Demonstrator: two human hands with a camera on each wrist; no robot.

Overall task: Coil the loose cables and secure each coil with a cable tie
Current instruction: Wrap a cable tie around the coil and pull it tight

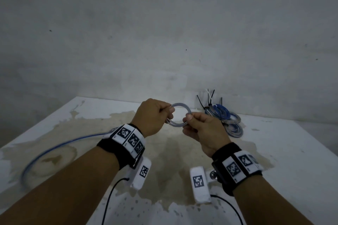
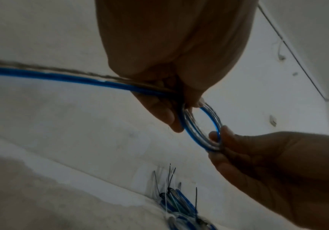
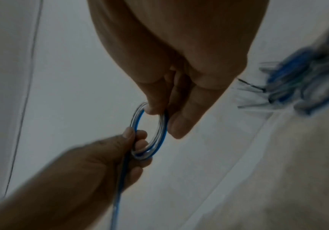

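A small coil (image 1: 181, 105) of blue-and-clear cable is held up over the table between both hands. My left hand (image 1: 171, 110) pinches its left side with thumb and curled fingers; the left wrist view shows the same grip (image 2: 187, 105) on the coil (image 2: 188, 132). My right hand (image 1: 188, 117) pinches the coil's right side, as the right wrist view shows (image 3: 158, 111) on the coil (image 3: 162, 132). The cable's loose tail (image 1: 54, 147) runs from the left hand down across the table's left part. No cable tie is on this coil.
A pile of tied coils (image 1: 225, 118) with black and white tie ends (image 1: 210, 97) sticking up lies at the back right against the wall. The stained white table (image 1: 274, 142) ends at the wall behind. Black wrist-camera leads (image 1: 109, 197) hang near the front.
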